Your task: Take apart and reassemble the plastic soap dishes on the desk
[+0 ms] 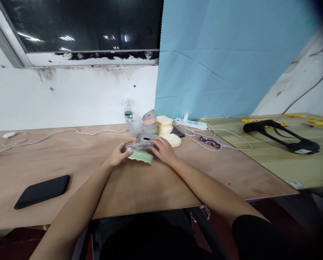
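A light green plastic box with a wavy edge [140, 155] is held tilted just above the table, in front of the stacked things. My left hand [119, 153] grips its left end, thumb along the near side. Against its far side lies a clear plastic piece [142, 145], which looks like a lid. Closed on the right end of that clear piece is my right hand [163, 149]. Whether the two parts are joined cannot be seen. Just behind them lies a grey round lid with a dark slot [143, 137], partly hidden by my right hand.
Behind stand a plastic bottle [128, 111], clear cups [134, 125], stacked grey and beige lids [150, 121] and cream scalloped dishes [164, 126]. A power strip [192, 124] with white cables lies right. A black phone-like slab [43, 191] lies left, a black frame [283, 136] far right.
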A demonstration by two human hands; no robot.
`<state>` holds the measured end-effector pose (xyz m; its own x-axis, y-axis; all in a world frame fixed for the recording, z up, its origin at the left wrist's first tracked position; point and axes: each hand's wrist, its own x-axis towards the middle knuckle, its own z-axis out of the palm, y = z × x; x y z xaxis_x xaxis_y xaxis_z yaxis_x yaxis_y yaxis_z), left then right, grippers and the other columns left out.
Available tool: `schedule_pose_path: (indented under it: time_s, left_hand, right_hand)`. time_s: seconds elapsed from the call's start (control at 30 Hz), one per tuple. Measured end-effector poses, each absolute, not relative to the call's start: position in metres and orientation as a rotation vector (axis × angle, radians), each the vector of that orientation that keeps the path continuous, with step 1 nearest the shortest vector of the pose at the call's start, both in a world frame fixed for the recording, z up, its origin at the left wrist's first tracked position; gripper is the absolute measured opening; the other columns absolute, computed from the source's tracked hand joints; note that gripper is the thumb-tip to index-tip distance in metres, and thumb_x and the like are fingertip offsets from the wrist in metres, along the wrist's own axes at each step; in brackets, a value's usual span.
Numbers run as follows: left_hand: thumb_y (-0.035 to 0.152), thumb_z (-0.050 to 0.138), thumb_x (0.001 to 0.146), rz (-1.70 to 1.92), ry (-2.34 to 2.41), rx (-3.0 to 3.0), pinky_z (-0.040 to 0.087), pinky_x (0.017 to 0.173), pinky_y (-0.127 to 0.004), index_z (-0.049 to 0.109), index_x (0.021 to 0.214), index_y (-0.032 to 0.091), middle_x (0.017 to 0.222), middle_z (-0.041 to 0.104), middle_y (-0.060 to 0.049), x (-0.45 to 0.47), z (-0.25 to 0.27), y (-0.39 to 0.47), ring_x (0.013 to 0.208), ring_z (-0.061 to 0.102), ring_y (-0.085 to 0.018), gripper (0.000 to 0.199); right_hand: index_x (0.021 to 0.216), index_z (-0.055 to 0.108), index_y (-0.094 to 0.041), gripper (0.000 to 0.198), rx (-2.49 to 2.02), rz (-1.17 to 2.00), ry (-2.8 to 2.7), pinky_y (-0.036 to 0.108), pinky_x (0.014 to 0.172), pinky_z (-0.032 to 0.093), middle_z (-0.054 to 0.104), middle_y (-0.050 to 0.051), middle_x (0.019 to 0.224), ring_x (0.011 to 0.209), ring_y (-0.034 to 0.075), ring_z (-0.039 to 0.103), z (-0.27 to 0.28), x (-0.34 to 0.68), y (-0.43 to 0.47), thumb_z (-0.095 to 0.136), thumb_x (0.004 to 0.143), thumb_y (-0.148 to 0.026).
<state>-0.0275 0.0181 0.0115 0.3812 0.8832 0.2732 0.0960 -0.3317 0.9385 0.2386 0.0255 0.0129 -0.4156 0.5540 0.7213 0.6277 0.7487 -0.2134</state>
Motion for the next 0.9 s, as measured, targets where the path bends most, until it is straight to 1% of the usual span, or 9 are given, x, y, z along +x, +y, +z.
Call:
schedule_pose_path:
  time_s: [0.17, 0.3, 0.37, 0.5, 0.63, 0.7, 0.77, 0.83, 0.9]
  left_hand:
    - [0.045, 0.074, 0.070, 0.987, 0.776, 1.620, 0.050, 0.080, -0.036, 0.029, 0.145, 0.021, 0.118, 0.063, -0.013, -0.025, 0.013, 0.016, 0.096, 0.064, -0.024, 0.091]
    - [0.046, 0.073, 0.071, 0.959, 0.796, 1.597, 0.048, 0.083, -0.037, 0.026, 0.146, 0.018, 0.120, 0.062, -0.016, -0.025, 0.016, 0.013, 0.100, 0.063, -0.026, 0.093]
    - [0.049, 0.068, 0.075, 0.945, 0.858, 1.622, 0.047, 0.087, -0.039, 0.032, 0.144, 0.017, 0.119, 0.064, -0.015, -0.027, 0.018, 0.013, 0.103, 0.062, -0.027, 0.085]
    - [0.053, 0.056, 0.082, 1.006, 1.015, 1.722, 0.043, 0.094, -0.040, 0.054, 0.130, 0.014, 0.121, 0.063, -0.012, -0.030, 0.016, 0.016, 0.108, 0.058, -0.028, 0.062]
    - [0.056, 0.046, 0.086, 1.043, 1.040, 1.749, 0.044, 0.093, -0.036, 0.062, 0.119, 0.014, 0.116, 0.066, -0.009, -0.031, 0.010, 0.020, 0.107, 0.059, -0.026, 0.055]
    - [0.057, 0.041, 0.088, 1.033, 1.066, 1.738, 0.046, 0.088, -0.033, 0.066, 0.112, 0.015, 0.106, 0.070, -0.007, -0.032, 0.007, 0.023, 0.100, 0.062, -0.025, 0.055]
    - [0.060, 0.037, 0.089, 1.031, 1.137, 1.715, 0.048, 0.080, -0.031, 0.070, 0.100, 0.015, 0.093, 0.072, -0.006, -0.033, 0.004, 0.024, 0.090, 0.064, -0.023, 0.057]
    - [0.063, 0.034, 0.088, 1.036, 1.207, 1.685, 0.048, 0.072, -0.029, 0.070, 0.088, 0.014, 0.081, 0.072, -0.006, -0.034, 0.002, 0.026, 0.079, 0.064, -0.022, 0.060]
    - [0.065, 0.031, 0.088, 1.032, 1.224, 1.662, 0.047, 0.065, -0.028, 0.069, 0.082, 0.013, 0.071, 0.069, -0.006, -0.036, 0.000, 0.027, 0.069, 0.063, -0.020, 0.064]
  right_hand:
    - [0.110, 0.061, -0.021, 0.028, -0.962, -0.071, -1.921, 0.035, 0.084, 0.046, 0.065, 0.009, 0.100, 0.093, 0.022, 0.058, 0.017, 0.239, 0.024, 0.044, 0.094, -0.035]
    - [0.091, 0.065, -0.018, 0.028, -1.092, -0.062, -1.571, 0.032, 0.075, 0.045, 0.064, 0.006, 0.084, 0.078, 0.019, 0.057, 0.019, 0.258, 0.037, 0.045, 0.092, -0.039]
    - [0.085, 0.065, -0.017, 0.030, -1.158, 0.000, -1.421, 0.030, 0.069, 0.044, 0.063, 0.004, 0.077, 0.070, 0.017, 0.055, 0.019, 0.274, 0.049, 0.048, 0.089, -0.042]
    - [0.078, 0.063, -0.015, 0.034, -1.224, 0.167, -1.098, 0.027, 0.062, 0.043, 0.061, 0.002, 0.068, 0.063, 0.014, 0.053, 0.013, 0.306, 0.075, 0.056, 0.080, -0.048]
    - [0.080, 0.059, -0.015, 0.036, -1.209, 0.408, -0.843, 0.024, 0.047, 0.041, 0.059, 0.000, 0.064, 0.047, 0.010, 0.047, 0.009, 0.315, 0.086, 0.062, 0.072, -0.051]
    - [0.088, 0.058, -0.016, 0.038, -1.168, 0.518, -0.792, 0.022, 0.038, 0.035, 0.060, -0.001, 0.066, 0.039, 0.008, 0.042, 0.013, 0.312, 0.084, 0.062, 0.072, -0.049]
    - [0.104, 0.055, -0.017, 0.044, -1.081, 0.529, -0.818, 0.020, 0.033, 0.033, 0.063, 0.001, 0.077, 0.035, 0.006, 0.042, 0.021, 0.306, 0.077, 0.062, 0.072, -0.047]
    - [0.120, 0.049, -0.022, 0.053, -0.986, 0.455, -0.887, 0.019, 0.034, 0.037, 0.064, 0.004, 0.096, 0.037, 0.004, 0.046, 0.034, 0.301, 0.068, 0.062, 0.074, -0.045]
    - [0.125, 0.049, -0.025, 0.053, -0.921, 0.371, -0.946, 0.019, 0.039, 0.044, 0.059, 0.007, 0.114, 0.043, 0.003, 0.051, 0.047, 0.296, 0.060, 0.060, 0.077, -0.045]
